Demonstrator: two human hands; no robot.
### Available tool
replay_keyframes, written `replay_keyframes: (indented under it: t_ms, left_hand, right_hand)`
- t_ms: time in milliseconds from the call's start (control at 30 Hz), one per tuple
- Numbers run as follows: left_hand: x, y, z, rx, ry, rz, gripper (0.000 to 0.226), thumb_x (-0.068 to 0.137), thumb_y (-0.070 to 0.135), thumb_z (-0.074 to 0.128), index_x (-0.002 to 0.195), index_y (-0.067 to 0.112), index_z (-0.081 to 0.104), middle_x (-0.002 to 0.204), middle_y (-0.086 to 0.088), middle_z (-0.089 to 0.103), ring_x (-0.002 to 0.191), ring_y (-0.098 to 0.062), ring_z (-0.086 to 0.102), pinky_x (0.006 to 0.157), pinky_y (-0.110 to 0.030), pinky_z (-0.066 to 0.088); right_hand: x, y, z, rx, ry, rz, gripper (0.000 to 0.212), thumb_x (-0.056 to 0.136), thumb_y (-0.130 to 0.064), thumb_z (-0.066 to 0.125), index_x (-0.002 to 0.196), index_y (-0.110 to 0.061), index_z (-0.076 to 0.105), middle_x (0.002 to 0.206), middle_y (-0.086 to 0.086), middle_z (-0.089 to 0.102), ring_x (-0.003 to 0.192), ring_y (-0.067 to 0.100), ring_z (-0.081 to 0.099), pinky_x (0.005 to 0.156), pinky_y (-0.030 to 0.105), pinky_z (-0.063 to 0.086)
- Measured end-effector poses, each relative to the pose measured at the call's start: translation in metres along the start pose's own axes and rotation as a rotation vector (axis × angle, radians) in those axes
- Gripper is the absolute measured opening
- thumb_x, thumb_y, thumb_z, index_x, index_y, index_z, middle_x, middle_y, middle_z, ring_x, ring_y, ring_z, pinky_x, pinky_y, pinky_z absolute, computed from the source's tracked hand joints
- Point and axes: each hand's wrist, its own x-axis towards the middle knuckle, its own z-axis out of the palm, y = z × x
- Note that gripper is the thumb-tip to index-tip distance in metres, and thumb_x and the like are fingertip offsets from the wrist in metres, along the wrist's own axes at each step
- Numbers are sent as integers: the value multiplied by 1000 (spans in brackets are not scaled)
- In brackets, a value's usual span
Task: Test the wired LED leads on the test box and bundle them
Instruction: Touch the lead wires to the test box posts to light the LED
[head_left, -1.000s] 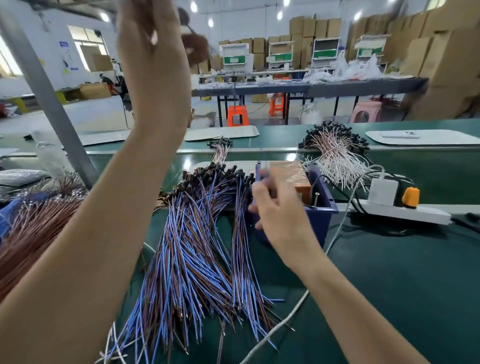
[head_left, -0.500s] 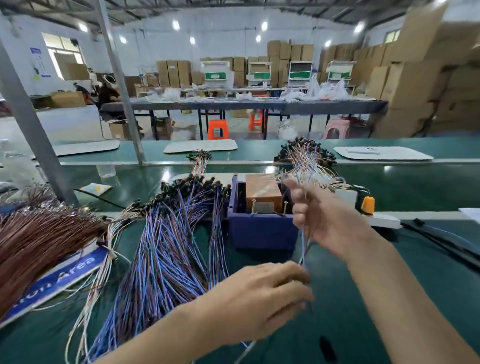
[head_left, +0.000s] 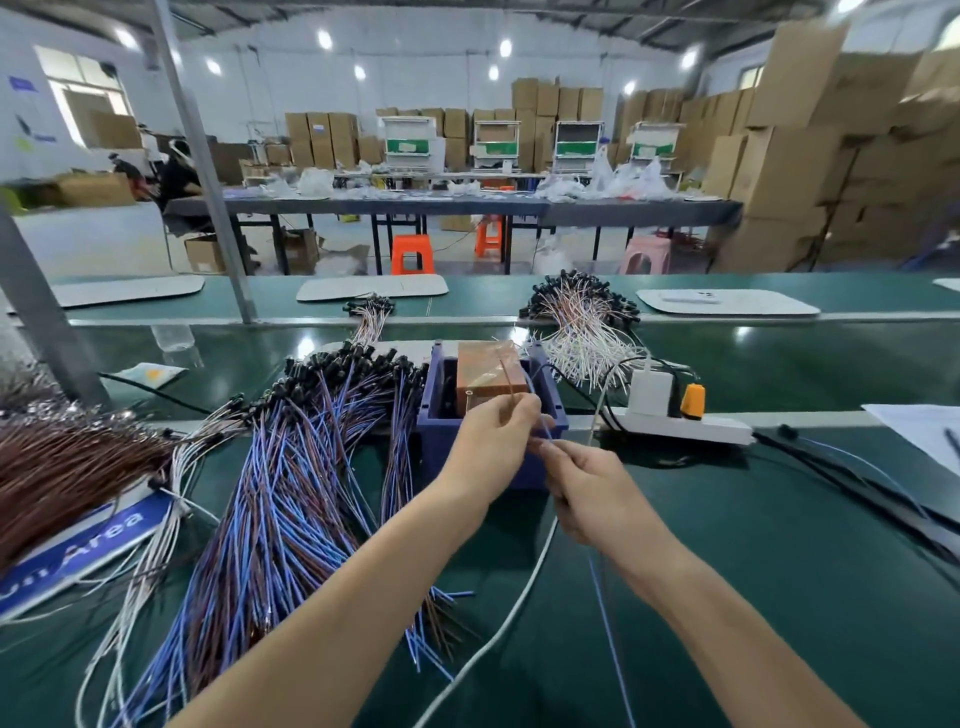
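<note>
Hands meet in the middle of the frame, just in front of the test box (head_left: 432, 415). The left hand (head_left: 493, 441) pinches a thin lead (head_left: 508, 382) between thumb and finger. The lead's brown wire goes up from the fingers to the brown block (head_left: 485, 371) that sits inside the blue test box. The right hand (head_left: 587, 493) is just below and right of the left one, almost touching it, and it pinches the same lead with curled fingers. A thin blue wire (head_left: 605, 623) hangs down past the right arm to the bottom edge of the frame. To the left of the box, a big pile of blue and brown leads (head_left: 291, 493) lies spread out on the green bench (head_left: 753, 597), with the black ends toward the top. At the far left lies a heap of brown wires (head_left: 67, 462), partly on a blue sign (head_left: 88, 545). Behind the box, to the upper right, is a pile of white leads (head_left: 582, 322). To the right of the box is a white power strip (head_left: 685, 426) with a white charger (head_left: 649, 392) and an orange plug (head_left: 692, 400) in it. A white cable (head_left: 498, 634) runs down across the bench between the two arms.
</note>
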Motion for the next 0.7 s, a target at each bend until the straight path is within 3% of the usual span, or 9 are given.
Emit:
replay_keyframes:
  t_ms: [67,133,200,267,400,500,600,700]
  left_hand:
    - [-1,-7,-2,-52,28,-18,21,104,24,54,89,21,69,79,9,73,53,7,57,53,-11,45]
    - [-4,-12,-6,-77,18,-47,20,104,20,54,92,19,70,72,9,70,46,1,52,44,-15,42]
    - [-5,-18,-12,-64,-5,-51,21,105,17,52,95,18,70,68,8,67,45,-3,47,42,-18,39]
    - [-6,-21,-16,-46,-35,-48,21,106,16,51,96,18,69,66,9,66,47,-4,45,43,-19,40]
    - [-9,-22,-17,-8,-135,-19,23,106,15,50,88,14,65,63,8,65,45,-4,47,42,-19,43]
    - [-10,-19,-16,24,-164,-28,23,106,17,50,90,13,66,66,6,64,45,-5,49,42,-20,44]
    - [-5,-14,-30,62,-42,19,21,108,20,47,98,17,66,80,1,67,44,-4,48,41,-21,44]
    - [7,-8,-57,120,140,93,31,110,29,38,110,10,62,65,3,53,42,-4,39,41,-20,34]
  right_hand:
    - [-3,9,3,-69,-78,41,36,109,-23,44,101,9,60,50,-7,38,35,6,31,35,18,24]
    - [-4,12,0,-210,-80,57,42,107,-31,47,91,4,66,56,-2,54,38,9,47,39,22,38]
    - [3,6,-9,-305,72,-16,41,103,-39,52,85,-8,71,71,3,70,53,9,62,54,26,54]
    - [16,-5,-17,-149,190,-57,32,103,-37,54,93,-14,73,84,6,73,66,14,67,67,31,60]
    - [38,-27,-4,152,69,-53,24,103,-28,56,96,-12,73,85,3,73,69,13,68,63,25,59]
    - [49,-31,5,172,70,-90,18,101,-16,60,106,-4,73,83,6,68,73,21,60,59,32,55]
    - [62,-35,-2,259,143,-109,18,101,-7,57,112,-4,71,77,2,65,59,12,58,54,25,57]
    - [74,-31,-22,88,204,-113,24,102,-8,56,124,-6,67,81,3,65,53,7,53,48,18,49]
